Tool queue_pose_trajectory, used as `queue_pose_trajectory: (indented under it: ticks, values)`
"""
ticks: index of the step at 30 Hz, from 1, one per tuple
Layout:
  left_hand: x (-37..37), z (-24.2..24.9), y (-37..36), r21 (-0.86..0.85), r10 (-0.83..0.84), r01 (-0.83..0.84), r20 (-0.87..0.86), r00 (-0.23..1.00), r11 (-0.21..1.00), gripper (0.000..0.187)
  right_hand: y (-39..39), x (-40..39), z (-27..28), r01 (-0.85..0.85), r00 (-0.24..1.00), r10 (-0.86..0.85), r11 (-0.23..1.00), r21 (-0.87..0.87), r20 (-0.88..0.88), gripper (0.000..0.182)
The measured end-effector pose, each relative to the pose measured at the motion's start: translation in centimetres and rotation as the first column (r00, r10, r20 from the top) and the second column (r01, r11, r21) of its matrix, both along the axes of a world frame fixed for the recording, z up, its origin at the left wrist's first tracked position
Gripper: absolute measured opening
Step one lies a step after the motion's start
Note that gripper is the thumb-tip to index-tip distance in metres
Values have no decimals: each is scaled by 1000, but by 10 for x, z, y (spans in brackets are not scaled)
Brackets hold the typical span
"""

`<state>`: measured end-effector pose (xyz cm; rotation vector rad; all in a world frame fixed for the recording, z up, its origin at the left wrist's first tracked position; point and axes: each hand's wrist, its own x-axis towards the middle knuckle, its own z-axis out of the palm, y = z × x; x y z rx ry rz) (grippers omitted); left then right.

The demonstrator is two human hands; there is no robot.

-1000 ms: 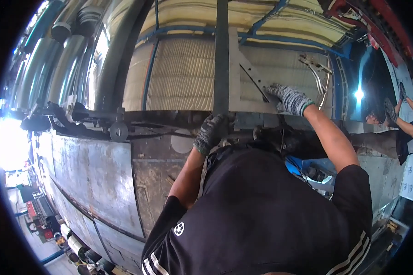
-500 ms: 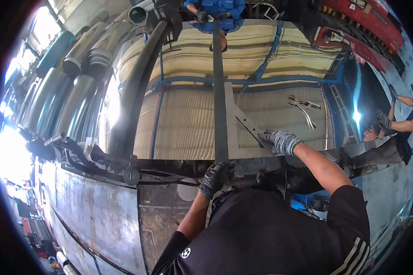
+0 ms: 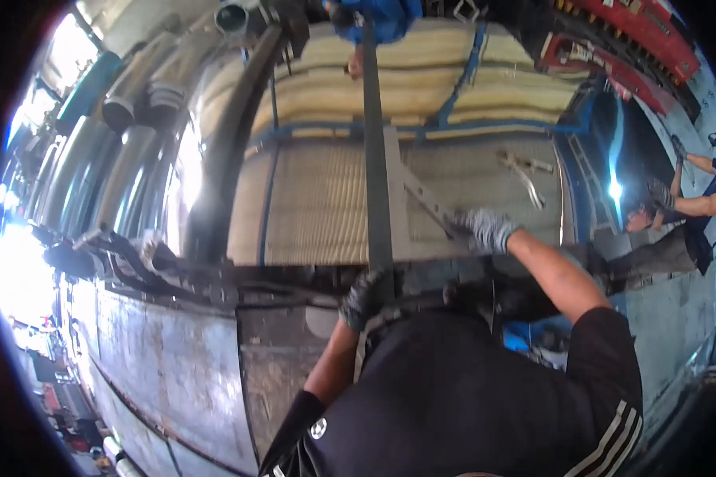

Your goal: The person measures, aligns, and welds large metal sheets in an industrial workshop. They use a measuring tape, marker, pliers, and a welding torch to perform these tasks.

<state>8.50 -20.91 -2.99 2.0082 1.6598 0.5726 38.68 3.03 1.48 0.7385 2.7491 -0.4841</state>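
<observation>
A long dark metal bar [image 3: 375, 167] lies across a mirror-like metal sheet [image 3: 318, 211], running from my body to the far edge. My left hand [image 3: 361, 299], in a grey knit glove, is closed around the bar's near end. Against the bar's right side lies a flat metal set square [image 3: 398, 226] with a slanted edge. My right hand [image 3: 487, 230], gloved too, grips that slanted side, its fingertips partly blurred. Locking pliers [image 3: 525, 176] rest on the sheet beyond my right hand.
Opposite me, a person in blue [image 3: 382, 20] is at the bar's far end. Another person's gloved hand [image 3: 660, 193] is at the right. Shiny rolls [image 3: 75, 175] and a thick roller [image 3: 235, 159] stand left. Red machinery [image 3: 597, 67] is at the back right.
My view has shifted slightly, so the sheet, bar and square appear higher and blurrier. Both hands keep their places on the bar and the square.
</observation>
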Motion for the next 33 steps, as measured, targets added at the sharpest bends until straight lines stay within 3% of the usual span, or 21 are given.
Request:
queue_pose_trajectory:
  ticks: [2, 4, 5, 6, 7, 8, 9, 10, 11, 12, 13, 14, 16, 17, 18, 20, 21, 25, 28, 30, 33]
  values:
    - [-1, 15, 1, 66, -47, 50, -50, 998, 997, 27, -4, 0, 11, -11, 998, 11, 1000, 12, -54, 81]
    - [2, 18, -4, -37, 33, -24, 239, 970, 999, 29, -2, 8, 1, -33, 981, 34, 999, 11, -191, 79]
    - [1, 2, -5, -74, 37, -19, 250, 968, 997, 29, -8, 6, 12, -7, 995, 9, 1000, 22, -104, 80]
    - [-2, -22, -4, -200, 176, -45, 708, 684, 979, 30, -11, -1, 28, 13, 1000, -12, 999, 45, -19, 80]
    - [-3, -38, -12, -326, 322, -12, 928, 189, 945, 30, -13, -4, 35, 14, 1000, -14, 1000, 17, -7, 80]
    - [-7, -37, -24, -353, 348, -9, 920, 178, 936, 30, -15, -6, 40, 32, 999, -32, 999, 19, 5, 81]
    - [-15, -26, -33, -66, 239, -263, 662, 711, 963, 32, -18, -8, 44, 46, 999, -47, 999, 28, 14, 83]
    - [-18, -14, -39, 316, 245, -267, 108, 963, 910, 34, -21, -9, 47, 41, 999, -41, 999, 14, 21, 83]
    - [-14, -2, -44, 305, 251, -272, 109, 962, 913, 34, -23, -10, 50, 76, 997, -77, 997, 22, 33, 83]
    - [-9, 10, -48, -5, 415, -488, 533, 737, 873, 34, -24, -10, 50, 113, 992, -114, 993, 33, 45, 84]
    - [-6, 24, -51, -370, 569, -513, 761, 310, 775, 33, -24, -9, 49, 97, 995, -98, 994, 51, 14, 84]
    - [-5, 39, -53, -378, 577, -514, 756, 308, 770, 33, -24, -9, 49, 94, 995, -95, 995, 41, 16, 84]
    - [-5, 61, -58, -16, 559, -634, 487, 670, 773, 31, -24, -12, 53, 89, 994, -90, 996, 16, 57, 83]
    - [-12, 49, -61, 198, 547, -625, 336, 767, 755, 26, -18, -3, 35, 50, 998, -47, 996, 78, -45, 79]
    - [-11, 56, -60, 196, 552, -629, 334, 764, 753, 26, -14, -6, 33, 45, 998, -41, 996, 76, -45, 79]
    - [1, 88, -47, 420, 421, -454, 174, 890, 786, 23, -6, 5, 37, 158, 974, -181, 973, -166, -134, 71]
    - [7, 95, -38, 416, 401, -447, 196, 895, 792, 23, -3, 12, 46, 254, 943, -305, 919, -301, -135, 58]
    - [20, 97, 8, 421, 125, -94, -46, 991, 902, 24, 22, 57, 51, 285, 927, -300, 953, -98, -224, 48]
    - [24, 91, 38, 355, 28, 48, -208, 978, 934, 23, 9, 78, 52, 371, 905, -408, 896, -245, -119, 49]
    - [24, 78, 53, 219, -51, 144, -382, 923, 965, 34, 0, 91, 46, 364, 924, -380, 910, -197, -48, 52]
    - [21, 64, 60, 188, -55, 143, -408, 911, 972, 35, -20, 97, 30, 281, 952, -291, 955, -97, -98, 62]
